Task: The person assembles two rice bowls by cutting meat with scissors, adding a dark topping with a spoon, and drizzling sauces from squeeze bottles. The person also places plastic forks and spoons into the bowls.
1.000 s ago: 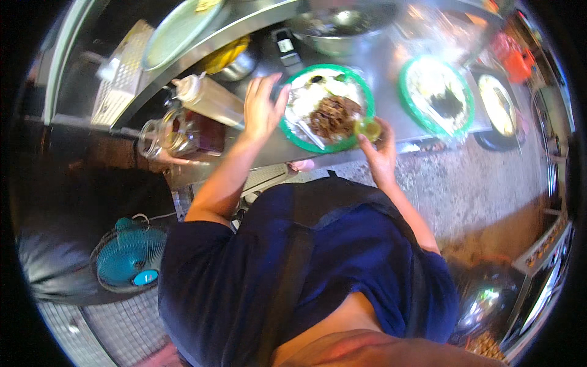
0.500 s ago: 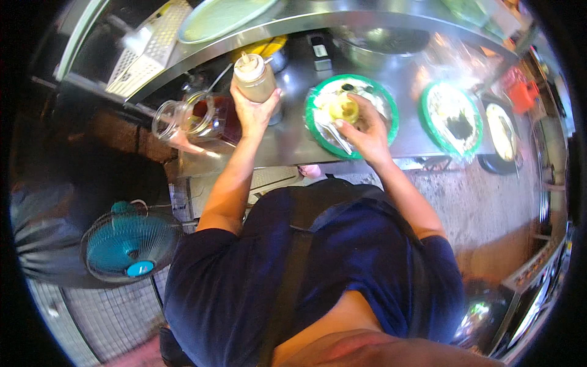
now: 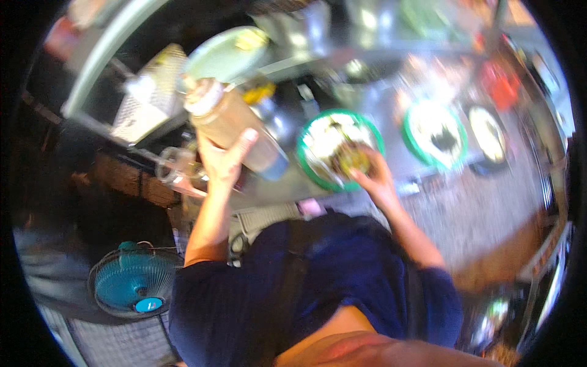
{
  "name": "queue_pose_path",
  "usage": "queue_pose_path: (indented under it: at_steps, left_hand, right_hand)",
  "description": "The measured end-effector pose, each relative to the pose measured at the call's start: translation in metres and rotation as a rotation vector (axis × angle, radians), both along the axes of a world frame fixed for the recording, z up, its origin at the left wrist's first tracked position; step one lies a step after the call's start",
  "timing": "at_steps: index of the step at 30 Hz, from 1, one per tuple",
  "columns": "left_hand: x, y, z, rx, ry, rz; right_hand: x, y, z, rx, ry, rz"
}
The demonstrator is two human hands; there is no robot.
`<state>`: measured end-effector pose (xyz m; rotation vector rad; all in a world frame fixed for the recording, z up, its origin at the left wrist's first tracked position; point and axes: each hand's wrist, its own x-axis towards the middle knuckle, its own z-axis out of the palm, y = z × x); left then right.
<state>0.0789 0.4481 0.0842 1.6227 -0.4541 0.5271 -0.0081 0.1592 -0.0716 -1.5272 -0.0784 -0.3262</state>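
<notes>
My left hand (image 3: 223,160) is wrapped round a large squeeze bottle (image 3: 233,125) filled with something brown. The bottle is lifted and tilted, its pale nozzle cap to the upper left and its bluish base to the lower right. Over the near right part of a green-rimmed plate (image 3: 304,166), my right hand (image 3: 376,178) pinches a small, round, yellowish cup-like thing (image 3: 354,160); blur hides its details. White and dark food lies on the plate, too smeared to name.
Right of my right hand stand a second green-rimmed plate (image 3: 411,140) and an oval dish (image 3: 489,137). Glass jars (image 3: 177,165) sit beside my left wrist. Across the counter a raised shelf bears a large pale tray (image 3: 214,58). A teal fan (image 3: 137,281) is at lower left.
My left hand has lifted the squeeze bottle toward me and tipped its cap to the left. My right hand still holds the yellowish thing over the plate. The whole view has shifted.
</notes>
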Motion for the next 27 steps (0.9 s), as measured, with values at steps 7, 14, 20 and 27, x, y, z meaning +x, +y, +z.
queue_pose_path:
  at_steps: [7,14,20,27]
  left_hand:
    - [0.007,0.029,0.165,-0.173,-0.282,-0.109]
    - [0.006,0.058,0.290,-0.076,-0.522,-0.016]
    - [0.009,0.129,0.324,0.018,-0.493,0.131]
    - [0.026,0.187,0.375,-0.043,-0.908,0.628]
  right_hand:
    - [-0.010,-0.005,0.041,0.180,0.044,0.013]
    - [-0.013,-0.001,0.038,0.207,0.026,0.054]
    - [-0.014,-0.009,0.022,0.196,0.037,0.014]
    - [0.001,0.009,0.032,0.194,0.073,-0.049]
